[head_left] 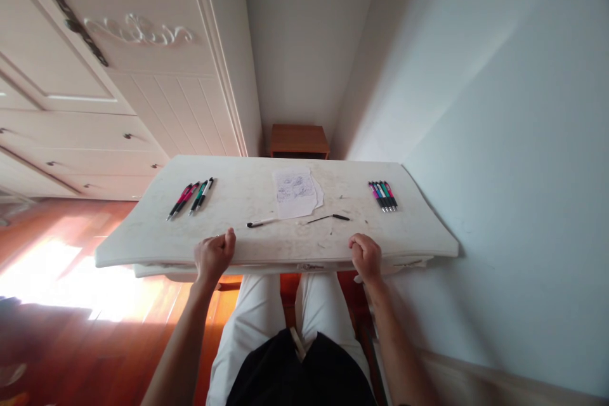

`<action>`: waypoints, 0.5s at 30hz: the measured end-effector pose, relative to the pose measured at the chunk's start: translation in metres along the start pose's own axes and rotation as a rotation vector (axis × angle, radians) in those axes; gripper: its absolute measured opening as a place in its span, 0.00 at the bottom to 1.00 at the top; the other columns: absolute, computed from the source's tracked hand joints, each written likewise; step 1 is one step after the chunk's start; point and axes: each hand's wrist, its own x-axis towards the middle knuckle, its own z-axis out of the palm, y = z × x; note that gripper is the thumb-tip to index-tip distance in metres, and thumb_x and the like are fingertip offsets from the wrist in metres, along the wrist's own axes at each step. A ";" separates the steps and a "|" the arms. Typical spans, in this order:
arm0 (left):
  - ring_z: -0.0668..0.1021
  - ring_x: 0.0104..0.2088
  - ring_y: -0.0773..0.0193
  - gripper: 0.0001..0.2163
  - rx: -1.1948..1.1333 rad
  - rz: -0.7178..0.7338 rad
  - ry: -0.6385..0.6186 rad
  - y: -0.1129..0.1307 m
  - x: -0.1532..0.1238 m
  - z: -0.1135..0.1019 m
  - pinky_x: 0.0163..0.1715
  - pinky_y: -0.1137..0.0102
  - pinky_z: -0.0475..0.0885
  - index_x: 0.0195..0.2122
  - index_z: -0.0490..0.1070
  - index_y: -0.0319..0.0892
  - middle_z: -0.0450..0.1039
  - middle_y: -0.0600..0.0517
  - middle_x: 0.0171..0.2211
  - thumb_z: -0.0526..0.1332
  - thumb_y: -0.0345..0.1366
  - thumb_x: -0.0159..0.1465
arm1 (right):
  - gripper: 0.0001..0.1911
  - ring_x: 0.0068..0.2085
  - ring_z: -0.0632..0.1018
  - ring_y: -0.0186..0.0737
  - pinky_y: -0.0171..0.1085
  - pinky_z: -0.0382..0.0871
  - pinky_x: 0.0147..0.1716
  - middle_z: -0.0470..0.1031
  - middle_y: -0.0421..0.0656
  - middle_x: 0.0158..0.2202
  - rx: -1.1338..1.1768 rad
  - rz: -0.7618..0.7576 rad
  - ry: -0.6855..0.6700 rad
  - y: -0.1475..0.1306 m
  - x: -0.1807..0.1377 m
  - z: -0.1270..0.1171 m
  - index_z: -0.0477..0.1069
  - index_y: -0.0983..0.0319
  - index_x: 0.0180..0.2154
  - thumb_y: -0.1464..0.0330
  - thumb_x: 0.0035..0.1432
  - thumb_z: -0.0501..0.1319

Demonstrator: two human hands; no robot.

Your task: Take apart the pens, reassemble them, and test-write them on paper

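My left hand (215,254) rests as a fist on the front left of the white table (247,187), with nothing visible in it. My right hand (366,255) is likewise closed in a fist at the front right edge. Between them lies a white pen barrel with a black end (261,223). Right of it is a thin dark ink refill (318,219) by a black pen part (340,217). Behind these pieces are scribbled sheets of paper (297,193), the top one torn along its side. Neither hand touches the pen parts or the paper.
Several pens, two of them pink (183,200), plus a green pen (198,196) and a white pen (205,193), lie at the table's left. A row of several coloured pens (383,196) lies at right. A white cabinet (143,95), a brown wooden stand (299,138) and a wall (514,171) surround the table.
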 end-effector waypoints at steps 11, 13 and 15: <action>0.58 0.17 0.69 0.24 -0.006 0.015 0.032 0.000 -0.002 0.002 0.23 0.69 0.47 0.10 0.54 0.41 0.53 0.52 0.12 0.51 0.44 0.62 | 0.13 0.26 0.69 0.37 0.34 0.59 0.30 0.69 0.40 0.21 -0.094 0.034 -0.004 0.002 0.001 0.004 0.66 0.60 0.21 0.77 0.50 0.48; 0.58 0.17 0.69 0.24 -0.003 0.021 0.040 0.000 -0.002 0.002 0.23 0.69 0.47 0.10 0.55 0.41 0.54 0.52 0.12 0.51 0.44 0.62 | 0.13 0.26 0.69 0.37 0.34 0.59 0.30 0.68 0.40 0.21 -0.097 0.034 0.000 0.001 0.000 0.004 0.66 0.60 0.21 0.77 0.50 0.48; 0.58 0.17 0.69 0.24 0.001 0.022 0.043 -0.001 -0.002 0.003 0.23 0.69 0.47 0.10 0.54 0.41 0.54 0.52 0.12 0.50 0.44 0.62 | 0.13 0.26 0.69 0.37 0.34 0.58 0.29 0.68 0.40 0.21 -0.100 0.034 0.007 0.001 0.000 0.004 0.66 0.60 0.21 0.77 0.50 0.48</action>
